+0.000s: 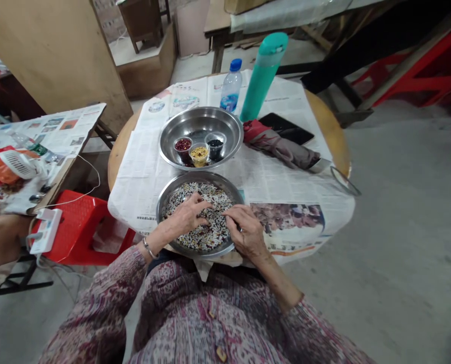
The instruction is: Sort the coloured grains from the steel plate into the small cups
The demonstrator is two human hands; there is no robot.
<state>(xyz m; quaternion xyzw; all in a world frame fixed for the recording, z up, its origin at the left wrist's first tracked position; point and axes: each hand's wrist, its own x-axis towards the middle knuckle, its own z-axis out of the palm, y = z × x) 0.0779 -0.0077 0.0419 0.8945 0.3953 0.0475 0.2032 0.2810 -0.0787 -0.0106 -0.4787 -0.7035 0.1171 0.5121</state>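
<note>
Steel pan [164, 202] of mixed beans sits at the table's near edge, overhanging slightly. Left hand [185, 215] and right hand [248, 233] both rest in it, fingers narrowly pinched over the beans, holding nothing I can make out. Risk: downward pressure could tip the pan lapward; beans may scatter. Beyond the pan, newspaper [142, 151] print is illegible, as is the bottle [231, 91] label.
</note>
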